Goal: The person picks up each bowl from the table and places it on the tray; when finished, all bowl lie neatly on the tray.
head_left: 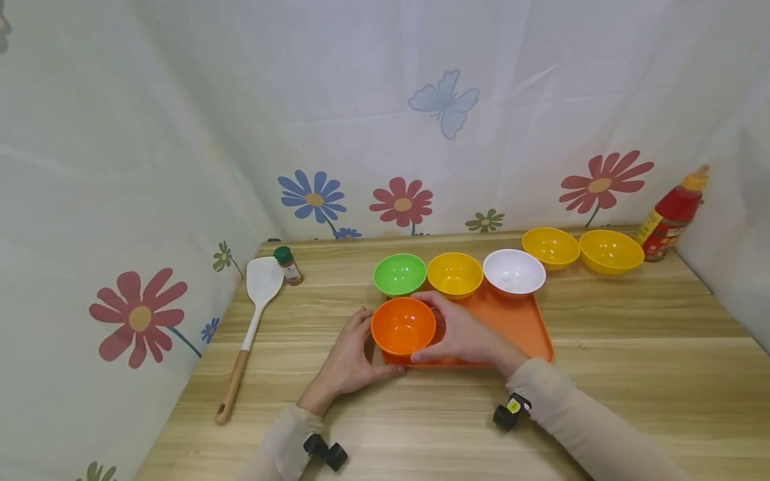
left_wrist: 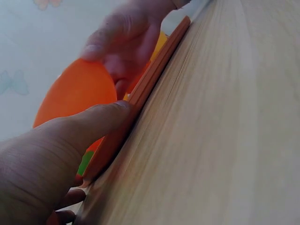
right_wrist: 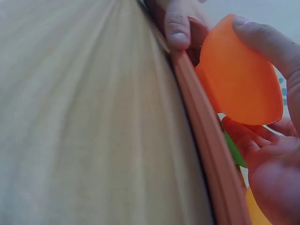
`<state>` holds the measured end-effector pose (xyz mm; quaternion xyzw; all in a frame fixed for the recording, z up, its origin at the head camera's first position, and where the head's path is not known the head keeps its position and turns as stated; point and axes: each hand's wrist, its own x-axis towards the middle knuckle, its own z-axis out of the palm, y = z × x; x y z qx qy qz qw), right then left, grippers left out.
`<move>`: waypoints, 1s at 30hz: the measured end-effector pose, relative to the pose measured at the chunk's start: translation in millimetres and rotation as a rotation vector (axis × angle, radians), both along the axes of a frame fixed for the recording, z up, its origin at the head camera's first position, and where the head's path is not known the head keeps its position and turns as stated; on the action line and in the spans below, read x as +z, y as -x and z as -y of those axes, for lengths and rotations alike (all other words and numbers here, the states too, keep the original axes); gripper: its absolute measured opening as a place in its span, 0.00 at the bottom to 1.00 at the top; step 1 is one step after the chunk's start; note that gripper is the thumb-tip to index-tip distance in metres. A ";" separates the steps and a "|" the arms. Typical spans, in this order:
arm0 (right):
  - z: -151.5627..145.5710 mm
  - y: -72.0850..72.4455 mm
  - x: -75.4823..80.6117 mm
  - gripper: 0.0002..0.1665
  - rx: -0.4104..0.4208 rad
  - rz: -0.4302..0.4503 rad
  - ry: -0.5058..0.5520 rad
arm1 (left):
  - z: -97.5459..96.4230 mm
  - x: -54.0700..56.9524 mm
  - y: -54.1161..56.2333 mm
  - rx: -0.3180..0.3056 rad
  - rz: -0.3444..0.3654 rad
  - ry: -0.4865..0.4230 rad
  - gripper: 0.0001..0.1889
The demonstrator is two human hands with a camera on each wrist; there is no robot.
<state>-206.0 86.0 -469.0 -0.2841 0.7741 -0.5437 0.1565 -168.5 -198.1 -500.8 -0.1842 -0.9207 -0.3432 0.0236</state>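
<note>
An orange bowl (head_left: 403,327) sits over the front left corner of an orange tray (head_left: 511,324). My right hand (head_left: 463,337) holds this bowl from the right, thumb at its near rim and fingers round the far side. My left hand (head_left: 349,364) grips the tray's front left corner, its thumb (left_wrist: 101,119) along the front edge and its fingers at the left side. Behind the orange bowl stand a green bowl (head_left: 400,275), a yellow bowl (head_left: 455,275) and a white-lined bowl (head_left: 514,272) in a row along the tray's back.
Two more yellow bowls (head_left: 550,248) stand at the back right, beside a red sauce bottle (head_left: 670,217) with a yellow cap. On the left lie a white spatula (head_left: 255,317) with a wooden handle and a small green-capped spice jar (head_left: 289,266). A patterned curtain (head_left: 361,120) encloses the table.
</note>
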 end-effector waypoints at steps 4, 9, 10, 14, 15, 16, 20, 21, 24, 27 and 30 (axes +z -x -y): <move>1.5 -1.0 -3.5 0.62 0.000 -0.002 -0.015 | -0.8 0.3 1.4 -0.006 -0.005 -0.007 0.53; 2.3 -1.7 -5.0 0.62 0.012 -0.015 -0.033 | -0.4 -0.5 3.0 -0.017 -0.004 -0.019 0.52; 2.2 -1.7 -5.0 0.62 0.013 -0.020 -0.040 | -0.4 -0.5 3.1 -0.019 -0.006 -0.022 0.52; 1.9 -2.3 -2.0 0.68 0.020 -0.038 -0.068 | -0.7 0.9 2.3 -0.016 0.001 -0.022 0.53; 1.6 -2.5 -1.1 0.69 0.020 -0.043 -0.077 | -0.7 1.2 2.0 -0.016 0.003 -0.022 0.53; 1.5 -2.8 -0.1 0.70 0.019 -0.053 -0.085 | -0.9 1.7 1.6 -0.017 0.004 -0.024 0.53; -1.0 -4.2 5.7 0.70 0.021 -0.077 -0.095 | -1.0 2.7 0.9 -0.009 0.012 -0.021 0.53; -1.8 -4.3 7.4 0.69 0.021 -0.086 -0.095 | -1.0 2.8 1.1 -0.012 0.009 -0.024 0.53; -5.7 -4.5 13.3 0.66 0.029 -0.087 -0.075 | -0.4 1.9 1.7 -0.015 -0.002 -0.027 0.53; -11.4 -3.4 19.4 0.65 0.037 -0.081 -0.038 | 0.2 0.2 2.3 -0.019 -0.014 -0.027 0.54; -20.1 -0.4 26.5 0.63 0.029 -0.114 -0.018 | 0.5 -1.6 2.7 -0.016 -0.014 -0.015 0.55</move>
